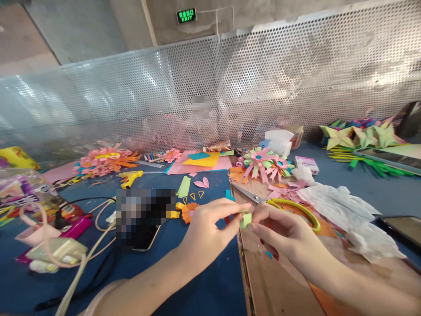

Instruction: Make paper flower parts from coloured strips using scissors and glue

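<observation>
Between my two hands is a small light-green paper strip (246,220), pinched from both sides above the seam of the table. My left hand (212,221) is closed, its thumb and forefinger at the strip's left end. From the right, my right hand (283,228) grips the strip between thumb and fingers. Just beyond the right hand lie scissors with yellow handles (296,205), blades pointing left. An orange paper flower (190,212) rests left of my left hand, near some small triangular wire-like pieces (192,197) and more light-green strips (183,187).
A phone (144,224) and tangled cables (82,263) lie at left, with a yellow glue gun (131,178) behind. Paper flowers (259,164), stacked coloured paper (207,161) and crumpled tissue (345,206) line the back and right. A perforated metal screen (184,87) closes off the far side.
</observation>
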A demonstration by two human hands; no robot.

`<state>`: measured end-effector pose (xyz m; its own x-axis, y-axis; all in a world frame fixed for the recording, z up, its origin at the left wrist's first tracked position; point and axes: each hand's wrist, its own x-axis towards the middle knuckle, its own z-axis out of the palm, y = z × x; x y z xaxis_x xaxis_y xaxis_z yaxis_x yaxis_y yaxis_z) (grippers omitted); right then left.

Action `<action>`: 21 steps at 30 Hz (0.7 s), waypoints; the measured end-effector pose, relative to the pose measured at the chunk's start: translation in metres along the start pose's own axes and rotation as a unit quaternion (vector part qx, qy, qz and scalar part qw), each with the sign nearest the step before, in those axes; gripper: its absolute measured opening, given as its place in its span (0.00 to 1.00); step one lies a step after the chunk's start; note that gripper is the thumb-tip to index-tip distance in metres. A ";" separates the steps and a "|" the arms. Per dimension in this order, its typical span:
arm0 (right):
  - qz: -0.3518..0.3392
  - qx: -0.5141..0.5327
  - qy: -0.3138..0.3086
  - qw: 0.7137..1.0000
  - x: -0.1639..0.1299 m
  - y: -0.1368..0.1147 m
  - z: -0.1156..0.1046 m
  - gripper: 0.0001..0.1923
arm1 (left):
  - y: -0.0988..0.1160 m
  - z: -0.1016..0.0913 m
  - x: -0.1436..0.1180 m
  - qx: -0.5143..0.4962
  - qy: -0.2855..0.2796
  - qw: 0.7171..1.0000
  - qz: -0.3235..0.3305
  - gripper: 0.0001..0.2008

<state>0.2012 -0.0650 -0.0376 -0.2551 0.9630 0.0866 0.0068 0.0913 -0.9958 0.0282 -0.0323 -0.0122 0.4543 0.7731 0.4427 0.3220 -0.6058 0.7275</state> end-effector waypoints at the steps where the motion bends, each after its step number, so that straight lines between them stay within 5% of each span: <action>1: 0.000 -0.003 0.001 1.000 0.000 0.000 0.000 0.12 | 0.000 0.000 0.000 -0.001 -0.002 1.000 0.000 0.12; 21: -0.032 -0.011 -0.011 0.999 0.001 -0.001 -0.005 0.09 | 0.006 -0.001 -0.004 -0.009 -0.035 0.999 0.018 0.14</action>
<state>0.2061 -0.0626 -0.0359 -0.2764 0.9495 0.1485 0.0107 0.1576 -0.9875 0.0274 -0.0386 -0.0095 0.5221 0.7355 0.4318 0.2903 -0.6293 0.7209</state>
